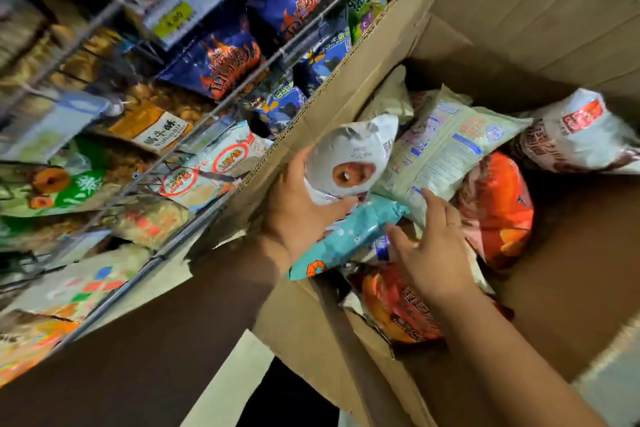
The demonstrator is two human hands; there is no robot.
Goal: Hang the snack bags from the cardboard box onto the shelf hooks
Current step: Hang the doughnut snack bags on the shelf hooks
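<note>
An open cardboard box fills the right side, with several snack bags inside. My left hand grips a white snack bag with an orange ring picture, at the box's left wall. My right hand reaches into the box with fingers spread, touching a pale green bag. A teal bag lies between my hands. Orange bags and a white-red bag lie further right. The wire shelf with hooks stands to the left, hung with bags.
The shelf rows hold blue flame-print bags, green bags and white-red bags, with a yellow price tag above. The box's left flap leans against the shelf. Pale floor shows below.
</note>
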